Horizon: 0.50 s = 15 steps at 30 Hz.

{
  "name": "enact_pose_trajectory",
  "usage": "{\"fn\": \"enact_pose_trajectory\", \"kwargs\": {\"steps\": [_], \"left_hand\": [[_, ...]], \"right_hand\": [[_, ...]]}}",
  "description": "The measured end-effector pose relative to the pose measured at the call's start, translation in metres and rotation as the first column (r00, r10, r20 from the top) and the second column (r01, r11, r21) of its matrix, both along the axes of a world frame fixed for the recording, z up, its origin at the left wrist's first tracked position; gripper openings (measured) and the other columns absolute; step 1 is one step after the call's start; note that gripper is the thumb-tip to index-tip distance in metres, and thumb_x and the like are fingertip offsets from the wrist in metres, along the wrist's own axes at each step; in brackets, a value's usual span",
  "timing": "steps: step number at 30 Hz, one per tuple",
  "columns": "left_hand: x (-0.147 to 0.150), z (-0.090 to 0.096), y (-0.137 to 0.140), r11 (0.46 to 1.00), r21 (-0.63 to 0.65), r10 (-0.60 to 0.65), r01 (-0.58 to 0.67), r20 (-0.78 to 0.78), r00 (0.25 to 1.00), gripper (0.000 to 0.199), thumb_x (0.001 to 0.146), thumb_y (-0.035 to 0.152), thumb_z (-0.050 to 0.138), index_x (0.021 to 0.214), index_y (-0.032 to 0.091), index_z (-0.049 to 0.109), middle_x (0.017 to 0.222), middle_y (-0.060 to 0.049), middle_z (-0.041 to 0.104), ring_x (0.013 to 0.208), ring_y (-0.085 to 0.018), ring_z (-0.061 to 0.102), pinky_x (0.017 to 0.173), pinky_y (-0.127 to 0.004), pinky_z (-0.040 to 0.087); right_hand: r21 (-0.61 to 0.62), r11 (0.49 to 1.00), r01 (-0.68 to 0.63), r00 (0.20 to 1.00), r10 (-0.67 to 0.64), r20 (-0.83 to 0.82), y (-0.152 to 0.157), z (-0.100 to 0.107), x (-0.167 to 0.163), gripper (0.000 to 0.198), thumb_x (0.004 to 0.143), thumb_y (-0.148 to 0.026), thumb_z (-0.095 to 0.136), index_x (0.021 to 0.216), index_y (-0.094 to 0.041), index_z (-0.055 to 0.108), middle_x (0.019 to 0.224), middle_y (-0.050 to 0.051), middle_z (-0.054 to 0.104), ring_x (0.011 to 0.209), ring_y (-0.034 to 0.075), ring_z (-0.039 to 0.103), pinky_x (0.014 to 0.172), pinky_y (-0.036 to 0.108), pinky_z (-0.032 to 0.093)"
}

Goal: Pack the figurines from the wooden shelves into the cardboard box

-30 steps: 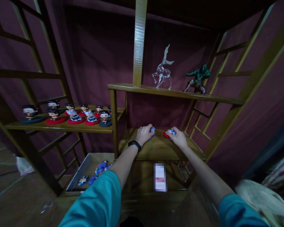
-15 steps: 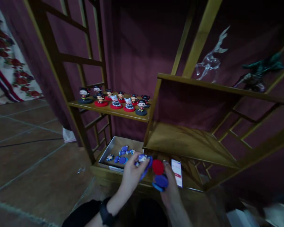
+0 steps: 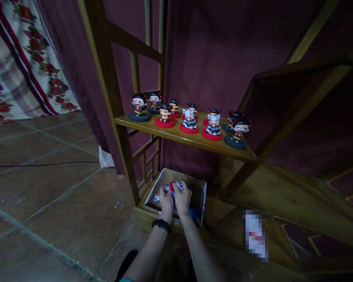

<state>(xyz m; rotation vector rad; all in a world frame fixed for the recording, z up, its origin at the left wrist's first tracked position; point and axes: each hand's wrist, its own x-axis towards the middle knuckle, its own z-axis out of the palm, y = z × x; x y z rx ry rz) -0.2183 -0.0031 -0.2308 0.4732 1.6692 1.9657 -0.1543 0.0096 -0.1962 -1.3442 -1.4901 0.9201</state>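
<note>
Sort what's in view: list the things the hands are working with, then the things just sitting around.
In hand:
left hand
right hand
blue and red figurines
grey box

Lying about:
figurines on the shelf
blurred card
floral cloth

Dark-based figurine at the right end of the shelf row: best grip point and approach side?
Pinch the flat round base of the dark-based figurine, coming from the front. It stands upright at the shelf front edge, its front clear; the big head looks awkward to grip, and a dark-haired figurine crowds behind.
</note>
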Motion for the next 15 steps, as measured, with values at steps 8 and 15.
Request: {"fn": "enact_pose_trajectory", "kwargs": {"steps": [8,15], "left_hand": [[-0.004,0.001,0.011,0.992,0.123,-0.023,0.008,0.125,0.992,0.032,0.065,0.039,0.066,0.085,0.019,0.050,0.071,0.003,0.054,0.060,-0.009,0.051,0.059,-0.021,0.042],[-0.014,0.011,0.014,0.993,0.104,-0.081,0.050,0.316,0.945,0.037,0.067,0.041,0.064,0.092,0.020,0.049,0.080,-0.003,0.059,0.070,-0.015,0.059,0.067,-0.031,0.047]], "right_hand": [[-0.050,0.994,0.099,0.989,-0.093,0.112,0.007,-0.022,0.017,0.030,0.079,-0.049,0.045,0.094,-0.027,0.058,0.088,0.001,0.066,0.081,0.020,0.060,0.071,0.029,0.043],[-0.134,0.991,0.005,0.957,-0.043,-0.285,0.012,-0.022,0.012,0.037,0.077,-0.053,0.048,0.099,-0.024,0.055,0.094,0.002,0.066,0.086,0.018,0.060,0.075,0.029,0.046]]}}
